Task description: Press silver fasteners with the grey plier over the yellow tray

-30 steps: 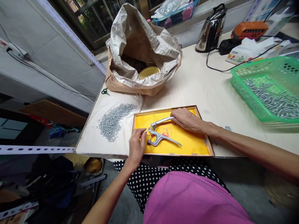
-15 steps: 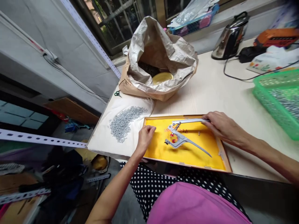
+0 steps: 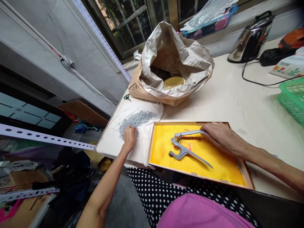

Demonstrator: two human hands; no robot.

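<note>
A wooden tray point(image 3: 199, 123) lined in yellow lies at the table's near edge. Grey metal pliers point(image 3: 185, 148) rest on the yellow lining with their handles spread. My right hand point(image 3: 217, 136) lies over the end of the upper handle, fingers curled on it. My left hand point(image 3: 129, 136) is to the left of the tray, fingertips pinched down into a pile of small silver metal pieces point(image 3: 136, 119) spread on a white cloth point(image 3: 114, 142). What those fingers hold is hidden.
A big crumpled paper sack point(image 3: 173, 60) with dark contents and a yellow bowl point(image 3: 174, 82) stands behind the tray. Small green scissors point(image 3: 127, 97) lie at the cloth's far corner. A steel kettle point(image 3: 251, 38), black cable point(image 3: 258, 83) and green basket point(image 3: 293, 98) are at the right.
My left hand has left the tray and moved left onto the pile of silver pieces. The right hand stays on the pliers' upper handle. The camera has swung left.
</note>
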